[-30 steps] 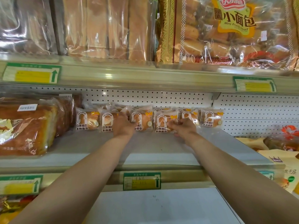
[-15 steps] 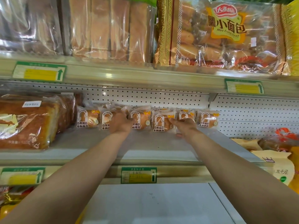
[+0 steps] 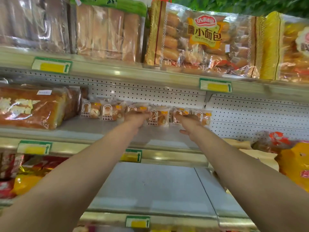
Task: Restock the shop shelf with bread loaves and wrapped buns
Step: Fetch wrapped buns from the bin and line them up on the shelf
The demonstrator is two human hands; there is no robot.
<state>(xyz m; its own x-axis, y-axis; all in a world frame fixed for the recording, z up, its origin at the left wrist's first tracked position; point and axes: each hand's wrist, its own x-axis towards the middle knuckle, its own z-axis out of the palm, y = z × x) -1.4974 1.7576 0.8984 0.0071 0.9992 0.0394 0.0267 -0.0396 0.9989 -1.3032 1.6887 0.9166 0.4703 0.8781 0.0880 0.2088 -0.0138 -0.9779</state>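
Observation:
Several small wrapped buns stand in a row at the back of the middle shelf (image 3: 93, 128), from the leftmost bun (image 3: 90, 108) to the rightmost bun (image 3: 203, 116). My left hand (image 3: 137, 118) reaches in with straight fingers and touches the buns near the row's middle, beside one bun (image 3: 158, 115) that stands between my hands. My right hand (image 3: 189, 123) lies against a bun (image 3: 177, 113) further right, fingers stretched leftward and thumb hanging low. Neither hand plainly grips a pack. Large bagged bread loaves (image 3: 30, 108) fill the shelf's left end.
The top shelf holds long loaves (image 3: 107, 30) and a big bag of mini breads (image 3: 204, 41). The lower shelf (image 3: 150, 185) shows bare grey metal. Orange and red packs (image 3: 294, 164) lie at the right, red and yellow packs (image 3: 25, 174) at the lower left.
Both hands have slid rightward along the bun row. The right hand's fingers now lie straighter against a bun. The view has tilted and shifted.

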